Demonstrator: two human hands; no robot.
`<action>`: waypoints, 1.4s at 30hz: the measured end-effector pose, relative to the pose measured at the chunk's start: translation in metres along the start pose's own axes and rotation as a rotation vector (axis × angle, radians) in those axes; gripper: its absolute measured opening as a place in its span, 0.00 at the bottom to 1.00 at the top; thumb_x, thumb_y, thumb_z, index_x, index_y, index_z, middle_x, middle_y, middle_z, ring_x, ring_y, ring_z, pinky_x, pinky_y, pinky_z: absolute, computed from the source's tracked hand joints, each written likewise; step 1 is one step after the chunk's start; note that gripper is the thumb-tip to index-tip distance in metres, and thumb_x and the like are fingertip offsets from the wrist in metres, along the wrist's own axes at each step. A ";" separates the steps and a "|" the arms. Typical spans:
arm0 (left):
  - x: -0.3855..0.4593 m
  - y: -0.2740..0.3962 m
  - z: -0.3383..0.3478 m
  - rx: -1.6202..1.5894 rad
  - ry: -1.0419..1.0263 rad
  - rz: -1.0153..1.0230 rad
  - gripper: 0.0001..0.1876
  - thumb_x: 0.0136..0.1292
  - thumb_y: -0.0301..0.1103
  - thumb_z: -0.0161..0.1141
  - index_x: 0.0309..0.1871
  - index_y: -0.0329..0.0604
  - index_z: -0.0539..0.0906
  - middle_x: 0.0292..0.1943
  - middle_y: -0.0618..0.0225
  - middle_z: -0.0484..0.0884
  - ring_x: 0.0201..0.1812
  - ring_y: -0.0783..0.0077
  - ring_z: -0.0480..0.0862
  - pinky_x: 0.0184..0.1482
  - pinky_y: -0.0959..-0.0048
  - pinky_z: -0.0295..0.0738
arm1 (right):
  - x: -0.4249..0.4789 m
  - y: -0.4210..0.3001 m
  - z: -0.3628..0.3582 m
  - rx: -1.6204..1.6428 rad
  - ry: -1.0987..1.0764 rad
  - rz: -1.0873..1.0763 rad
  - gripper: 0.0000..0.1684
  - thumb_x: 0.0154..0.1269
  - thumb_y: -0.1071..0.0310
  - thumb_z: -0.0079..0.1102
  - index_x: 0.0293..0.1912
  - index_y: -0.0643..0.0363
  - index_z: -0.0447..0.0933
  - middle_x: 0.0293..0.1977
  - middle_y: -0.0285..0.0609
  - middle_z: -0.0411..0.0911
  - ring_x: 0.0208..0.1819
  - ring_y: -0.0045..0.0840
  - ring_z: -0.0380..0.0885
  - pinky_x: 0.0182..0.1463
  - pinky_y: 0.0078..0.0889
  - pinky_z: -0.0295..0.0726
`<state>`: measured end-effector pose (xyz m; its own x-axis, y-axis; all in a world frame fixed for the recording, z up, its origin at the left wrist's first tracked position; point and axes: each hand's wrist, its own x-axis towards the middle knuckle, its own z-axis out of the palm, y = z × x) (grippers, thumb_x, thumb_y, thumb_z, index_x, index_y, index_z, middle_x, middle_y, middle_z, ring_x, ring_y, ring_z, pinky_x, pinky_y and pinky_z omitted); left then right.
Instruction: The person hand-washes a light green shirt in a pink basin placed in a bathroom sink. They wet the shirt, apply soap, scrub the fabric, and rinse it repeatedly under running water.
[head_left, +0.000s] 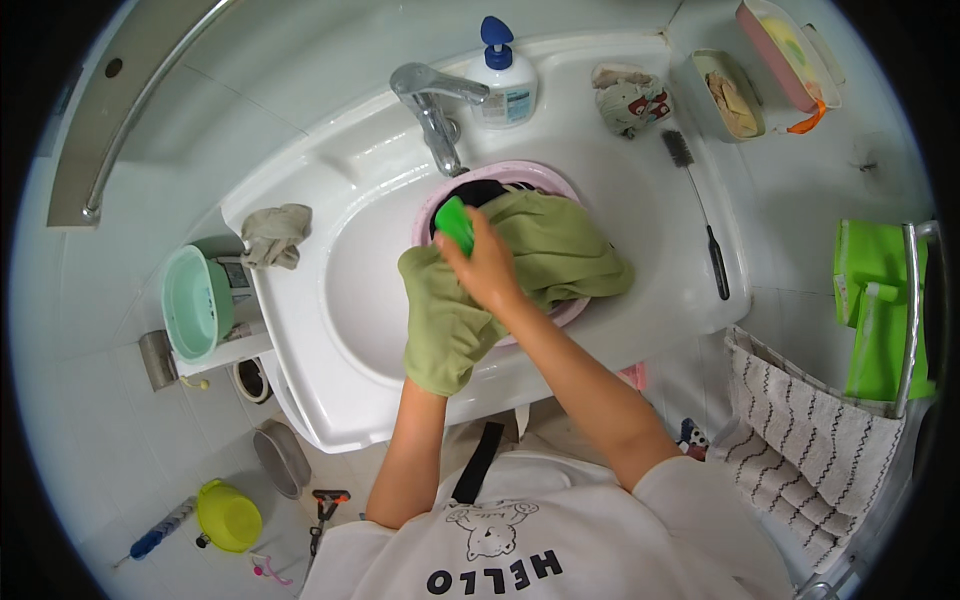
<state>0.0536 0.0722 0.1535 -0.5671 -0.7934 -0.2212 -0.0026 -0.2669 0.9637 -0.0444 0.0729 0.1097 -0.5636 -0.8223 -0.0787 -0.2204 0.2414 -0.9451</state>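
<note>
My right hand (484, 262) grips a small bright green block (454, 223), a brush or a bar of soap; I cannot tell which. It is over a damp-looking olive-green cloth garment (566, 240), at the near side of the faucet. Part of that garment covers my left hand, and only my left forearm (415, 442) shows below it. The garment drapes over a pink plastic basin (525, 166) standing in the white washbasin (367, 285). Dark fabric (480, 193) lies in the pink basin under the garment.
Behind the basin stand a chrome faucet (433, 112) and a white pump bottle (517, 90). A grey cloth (276, 234) lies on the left rim. At right are a crumpled printed cloth (634, 101), a bottle brush (701, 206) and a striped towel (810, 442) on a rail.
</note>
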 end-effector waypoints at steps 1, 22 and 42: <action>0.005 -0.004 -0.007 -0.395 -0.010 -0.077 0.20 0.63 0.49 0.43 0.49 0.45 0.63 0.45 0.69 0.70 0.45 0.73 0.71 0.46 0.74 0.68 | -0.013 0.004 0.009 -0.055 0.074 -0.208 0.33 0.54 0.55 0.59 0.53 0.68 0.62 0.46 0.58 0.70 0.48 0.47 0.69 0.50 0.38 0.68; -0.001 -0.040 -0.057 0.147 0.042 0.083 0.28 0.59 0.34 0.54 0.60 0.38 0.59 0.56 0.62 0.67 0.54 0.69 0.69 0.57 0.74 0.64 | -0.009 0.013 -0.041 0.192 0.203 -0.096 0.19 0.50 0.72 0.59 0.43 0.62 0.66 0.38 0.43 0.71 0.40 0.28 0.71 0.46 0.31 0.69; 0.020 -0.059 -0.011 -1.112 -0.153 -0.184 0.27 0.63 0.52 0.37 0.52 0.36 0.69 0.46 0.60 0.73 0.44 0.66 0.73 0.49 0.69 0.68 | -0.061 -0.045 -0.016 -0.187 -0.089 -0.246 0.31 0.45 0.63 0.63 0.46 0.68 0.64 0.40 0.57 0.71 0.42 0.47 0.71 0.48 0.39 0.68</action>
<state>0.0518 0.0658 0.0902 -0.7283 -0.6375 -0.2516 0.5931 -0.7702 0.2346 -0.0131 0.1205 0.1627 -0.4057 -0.9074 0.1094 -0.4883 0.1140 -0.8652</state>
